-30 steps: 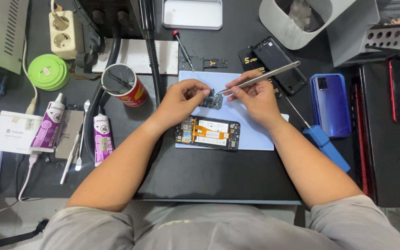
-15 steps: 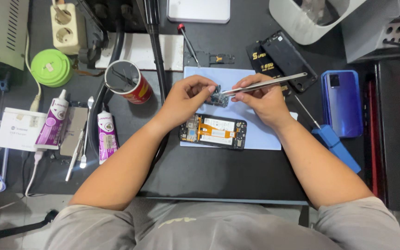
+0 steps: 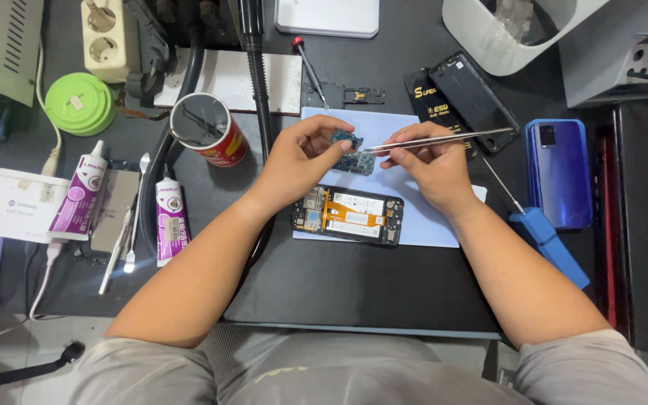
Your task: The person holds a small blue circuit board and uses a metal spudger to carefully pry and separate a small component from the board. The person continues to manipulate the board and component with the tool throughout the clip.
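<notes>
Bench: dark mat [image 3: 339,292] crowded with glue tubes [image 3: 168,221], a red can [image 3: 211,131] and 2 spare phones.
Left hand [image 3: 301,161]: we pinch a small circuit board [image 3: 354,154] above the blue pad [image 3: 429,225].
Right hand [image 3: 429,161]: we grip tweezers [image 3: 444,139], tips at the board.
Opened phone [image 3: 348,216]: back off, lying on the pad just below our hands.
Progress: we judge the board is out; refitting and closing not yet done.

Left hand [image 3: 301,161] pinches a small circuit board [image 3: 352,157] above the pale blue mat [image 3: 421,229]. Right hand [image 3: 425,165] holds tweezers [image 3: 444,139], tips touching the board. An opened phone [image 3: 348,214] lies just beneath, on the mat.
</notes>
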`<move>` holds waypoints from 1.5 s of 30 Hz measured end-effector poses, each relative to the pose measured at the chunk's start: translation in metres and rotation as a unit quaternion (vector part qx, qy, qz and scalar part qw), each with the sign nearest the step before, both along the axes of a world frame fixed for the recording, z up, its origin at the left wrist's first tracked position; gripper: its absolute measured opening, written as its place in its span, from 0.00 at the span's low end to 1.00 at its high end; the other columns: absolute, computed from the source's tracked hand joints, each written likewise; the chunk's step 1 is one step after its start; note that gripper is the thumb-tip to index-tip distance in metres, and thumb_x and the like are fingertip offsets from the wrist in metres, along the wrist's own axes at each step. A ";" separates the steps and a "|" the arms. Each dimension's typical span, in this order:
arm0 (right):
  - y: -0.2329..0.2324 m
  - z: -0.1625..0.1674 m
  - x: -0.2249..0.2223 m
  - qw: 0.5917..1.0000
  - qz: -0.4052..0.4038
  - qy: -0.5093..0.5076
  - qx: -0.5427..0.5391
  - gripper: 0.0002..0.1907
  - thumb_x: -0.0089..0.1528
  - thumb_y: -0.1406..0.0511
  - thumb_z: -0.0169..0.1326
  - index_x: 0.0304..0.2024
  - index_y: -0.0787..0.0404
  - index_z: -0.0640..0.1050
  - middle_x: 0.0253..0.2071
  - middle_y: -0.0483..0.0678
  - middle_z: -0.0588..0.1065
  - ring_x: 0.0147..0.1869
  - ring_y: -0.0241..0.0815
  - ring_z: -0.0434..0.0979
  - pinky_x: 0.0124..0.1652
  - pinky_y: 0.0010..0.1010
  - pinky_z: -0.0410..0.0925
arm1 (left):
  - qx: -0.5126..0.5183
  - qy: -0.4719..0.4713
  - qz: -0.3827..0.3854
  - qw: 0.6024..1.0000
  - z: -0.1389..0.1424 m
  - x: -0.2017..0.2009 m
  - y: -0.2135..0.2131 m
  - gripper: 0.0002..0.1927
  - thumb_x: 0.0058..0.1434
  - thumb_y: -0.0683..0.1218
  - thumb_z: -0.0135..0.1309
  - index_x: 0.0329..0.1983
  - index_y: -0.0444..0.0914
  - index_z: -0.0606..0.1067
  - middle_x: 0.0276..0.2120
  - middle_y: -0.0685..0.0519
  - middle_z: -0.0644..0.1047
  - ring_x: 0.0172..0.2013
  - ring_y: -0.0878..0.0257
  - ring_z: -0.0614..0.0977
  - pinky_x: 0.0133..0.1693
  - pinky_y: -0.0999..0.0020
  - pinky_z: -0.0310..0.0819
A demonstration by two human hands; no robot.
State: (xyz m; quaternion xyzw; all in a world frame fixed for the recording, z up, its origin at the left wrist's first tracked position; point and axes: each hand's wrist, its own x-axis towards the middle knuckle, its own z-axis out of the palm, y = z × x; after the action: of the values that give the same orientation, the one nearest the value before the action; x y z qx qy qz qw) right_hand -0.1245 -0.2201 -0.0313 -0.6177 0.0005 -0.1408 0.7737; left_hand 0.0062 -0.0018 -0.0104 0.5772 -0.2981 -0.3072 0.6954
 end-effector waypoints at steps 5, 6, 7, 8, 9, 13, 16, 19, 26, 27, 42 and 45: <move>-0.003 -0.003 -0.002 0.999 -0.034 -0.018 -0.028 0.07 0.69 0.76 0.56 0.47 0.65 0.74 0.47 0.52 0.77 0.55 0.50 0.83 0.50 0.40 0.81 | 0.026 0.007 -0.013 1.000 0.001 -0.002 0.000 0.13 0.68 0.39 0.58 0.55 0.34 0.77 0.40 0.55 0.82 0.41 0.73 0.82 0.43 0.77 0.75; -0.004 -0.003 -0.002 0.999 -0.036 -0.021 -0.028 0.06 0.69 0.76 0.56 0.47 0.65 0.74 0.47 0.52 0.76 0.56 0.51 0.83 0.50 0.41 0.82 | 0.023 0.012 -0.016 1.000 0.003 -0.003 0.001 0.14 0.68 0.39 0.58 0.56 0.33 0.76 0.41 0.55 0.83 0.42 0.73 0.83 0.44 0.77 0.76; -0.003 -0.004 -0.003 0.999 -0.032 -0.022 -0.025 0.07 0.69 0.76 0.56 0.47 0.65 0.74 0.47 0.52 0.77 0.56 0.51 0.83 0.50 0.41 0.81 | 0.024 0.015 -0.019 0.999 0.004 -0.003 0.002 0.14 0.68 0.39 0.58 0.56 0.33 0.76 0.41 0.54 0.83 0.43 0.72 0.83 0.45 0.77 0.76; -0.003 -0.004 -0.003 0.999 -0.029 -0.024 -0.023 0.07 0.69 0.76 0.56 0.47 0.65 0.74 0.47 0.52 0.77 0.56 0.51 0.83 0.51 0.41 0.81 | 0.025 0.018 -0.023 0.999 0.006 -0.003 0.002 0.14 0.68 0.39 0.58 0.56 0.33 0.76 0.41 0.54 0.83 0.43 0.72 0.83 0.45 0.76 0.77; -0.003 -0.004 -0.003 0.999 -0.025 -0.027 -0.021 0.07 0.69 0.76 0.56 0.47 0.64 0.74 0.47 0.53 0.77 0.56 0.51 0.83 0.51 0.41 0.81 | 0.026 0.020 -0.026 0.999 0.007 -0.003 0.002 0.14 0.68 0.39 0.57 0.56 0.33 0.76 0.42 0.53 0.83 0.44 0.71 0.84 0.46 0.76 0.77; -0.002 -0.004 -0.002 0.999 -0.029 -0.034 -0.019 0.07 0.69 0.76 0.56 0.48 0.64 0.74 0.48 0.52 0.76 0.57 0.51 0.83 0.51 0.41 0.81 | 0.033 0.011 -0.032 0.999 0.012 -0.003 0.003 0.14 0.68 0.38 0.58 0.56 0.32 0.76 0.41 0.52 0.84 0.43 0.71 0.83 0.45 0.76 0.76; -0.001 -0.005 -0.003 0.999 -0.029 -0.036 -0.016 0.07 0.69 0.76 0.56 0.48 0.64 0.74 0.48 0.53 0.77 0.57 0.51 0.83 0.51 0.41 0.81 | 0.029 0.018 -0.033 0.999 0.011 -0.004 0.002 0.14 0.68 0.38 0.57 0.56 0.32 0.76 0.42 0.53 0.84 0.44 0.71 0.84 0.45 0.76 0.77; -0.001 -0.004 -0.004 0.999 -0.031 -0.028 -0.015 0.08 0.69 0.76 0.56 0.48 0.64 0.73 0.48 0.52 0.76 0.57 0.51 0.83 0.51 0.41 0.81 | 0.023 0.019 -0.030 0.999 0.009 -0.004 0.002 0.14 0.67 0.38 0.58 0.56 0.32 0.76 0.41 0.53 0.84 0.44 0.72 0.83 0.45 0.76 0.77; -0.002 -0.002 -0.003 0.999 -0.032 -0.029 -0.028 0.08 0.69 0.76 0.56 0.48 0.64 0.73 0.48 0.53 0.76 0.57 0.51 0.83 0.51 0.41 0.81 | 0.037 0.008 -0.032 0.999 0.009 -0.005 0.001 0.14 0.67 0.38 0.59 0.55 0.33 0.77 0.40 0.53 0.83 0.42 0.72 0.83 0.44 0.76 0.77; -0.001 -0.002 -0.003 0.999 -0.034 -0.028 -0.029 0.07 0.70 0.76 0.55 0.48 0.64 0.73 0.48 0.53 0.76 0.57 0.51 0.83 0.51 0.41 0.81 | 0.037 0.006 -0.032 0.999 0.009 -0.005 0.002 0.14 0.66 0.38 0.60 0.55 0.33 0.77 0.40 0.54 0.83 0.42 0.72 0.83 0.44 0.76 0.77; -0.001 0.001 -0.004 0.998 -0.037 -0.017 -0.036 0.05 0.70 0.74 0.56 0.46 0.64 0.74 0.46 0.53 0.77 0.55 0.51 0.84 0.49 0.39 0.81 | 0.052 -0.017 -0.032 0.998 0.012 -0.006 0.001 0.14 0.65 0.38 0.61 0.54 0.34 0.78 0.39 0.54 0.84 0.40 0.72 0.83 0.43 0.76 0.77; -0.001 0.001 -0.004 0.998 -0.039 -0.020 -0.038 0.04 0.70 0.74 0.57 0.46 0.64 0.74 0.46 0.52 0.77 0.55 0.51 0.84 0.48 0.39 0.81 | 0.055 -0.013 -0.032 0.998 0.012 -0.005 0.002 0.14 0.66 0.38 0.60 0.54 0.34 0.78 0.39 0.54 0.84 0.40 0.72 0.83 0.43 0.76 0.78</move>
State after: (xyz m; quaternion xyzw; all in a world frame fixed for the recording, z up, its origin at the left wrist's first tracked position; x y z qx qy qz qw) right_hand -0.1282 -0.2208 -0.0305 -0.6431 0.0033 -0.1833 0.7435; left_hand 0.0007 -0.0003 0.0012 0.6087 -0.3078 -0.3377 0.6486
